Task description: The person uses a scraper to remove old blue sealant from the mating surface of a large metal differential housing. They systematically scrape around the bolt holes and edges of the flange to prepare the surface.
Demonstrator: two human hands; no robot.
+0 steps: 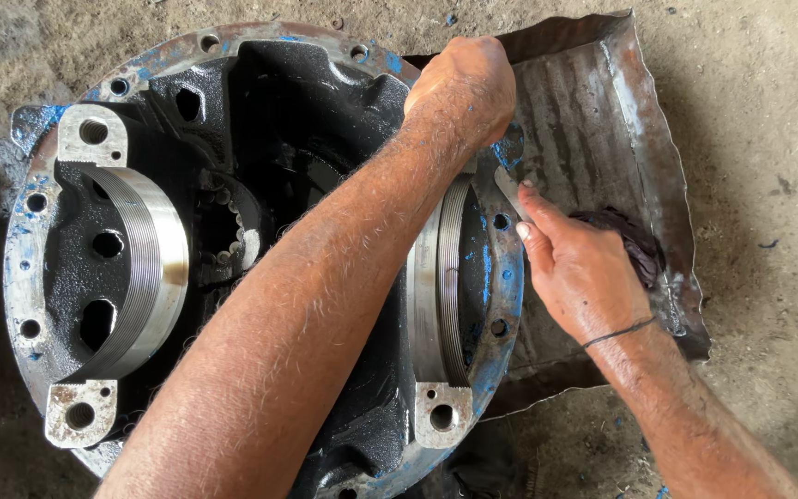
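Note:
A large round cast-metal housing (39, 277) lies on the ground, black and oily inside, with flecks of blue paint on its bolt-hole flange. Two threaded half-ring bearing seats stand inside it, the left seat (154, 268) and the right seat (445, 277). My left hand (464, 88) rests closed on the housing's upper right rim, its forearm crossing the whole casting. My right hand (579, 268) grips a thin flat metal blade (508, 189), whose tip lies against the flange's right edge.
A bent, oily sheet-metal tray (639, 120) lies under the housing's right side. A dark rag (634, 240) sits in the tray just behind my right hand. Dusty concrete floor (768, 185) surrounds everything.

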